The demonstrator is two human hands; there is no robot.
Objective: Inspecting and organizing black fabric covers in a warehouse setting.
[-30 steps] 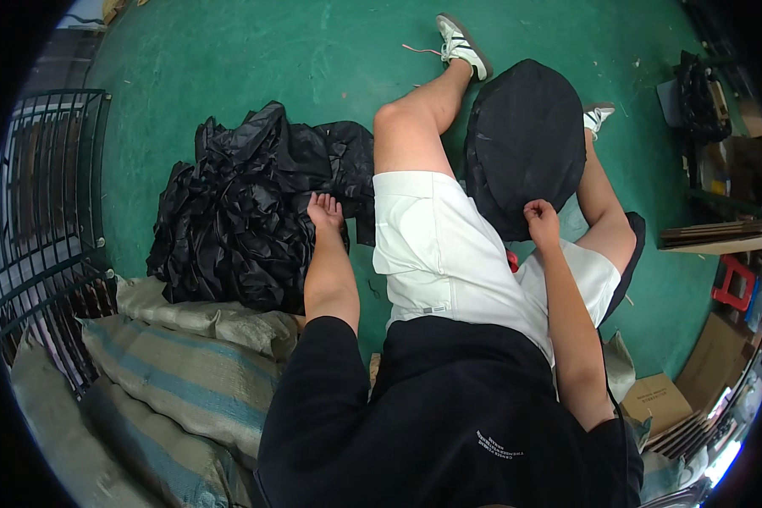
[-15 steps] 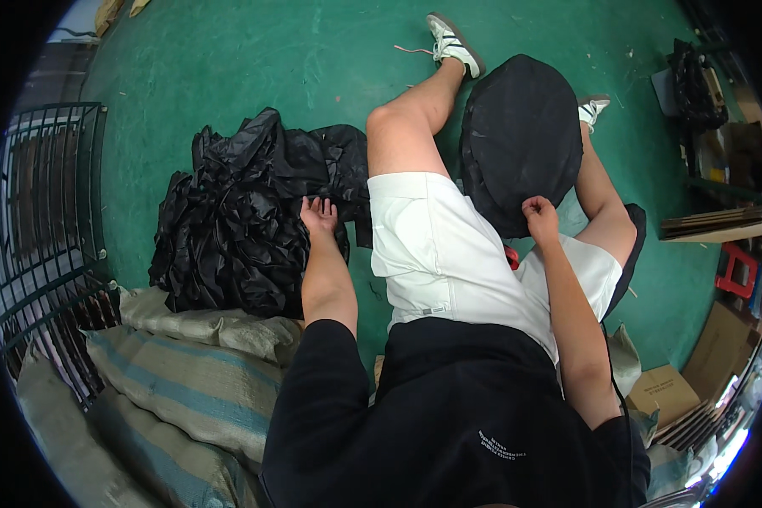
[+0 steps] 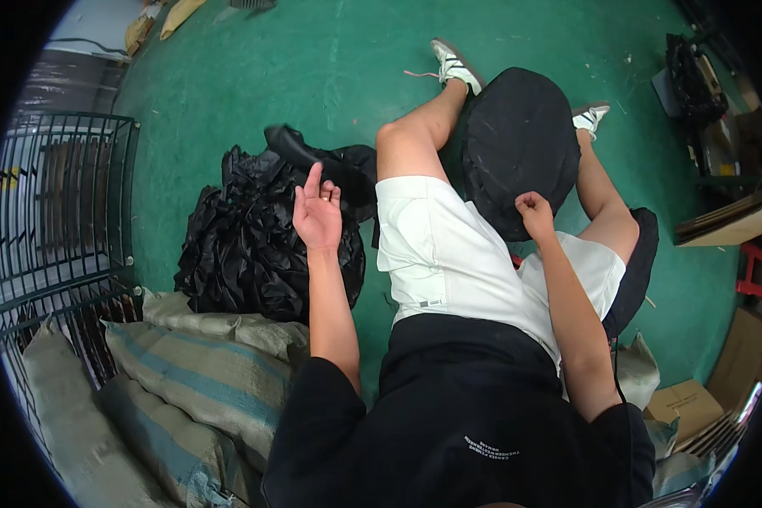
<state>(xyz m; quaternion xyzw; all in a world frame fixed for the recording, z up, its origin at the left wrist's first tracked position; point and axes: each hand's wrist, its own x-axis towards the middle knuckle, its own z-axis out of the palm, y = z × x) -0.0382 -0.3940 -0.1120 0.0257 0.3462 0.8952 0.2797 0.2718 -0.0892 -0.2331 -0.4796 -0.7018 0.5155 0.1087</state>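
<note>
My left hand is raised, palm up, over a pile of crumpled, shiny black sheeting. Its index finger stretches out while the others bend partly, and nothing shows in it. Just beyond the fingertips, a smooth black flap sticks up from the pile. Between my legs stands a rounded, dark black cloth bundle. Against its lower part rests my right hand, fingers curled together in a pinch. Whether it grips a fold of the bundle or something small cannot be made out.
Woven sacks with blue stripes lie at the lower left, beside a dark metal rack. Cardboard and a red plastic object are at the right. Another black bundle lies beside my right thigh. The floor is green.
My left hand has risen from the pile's edge, its index finger now extended. A flap of black sheeting has shifted upright near it. My right hand stays by the bundle. The view has shifted slightly.
</note>
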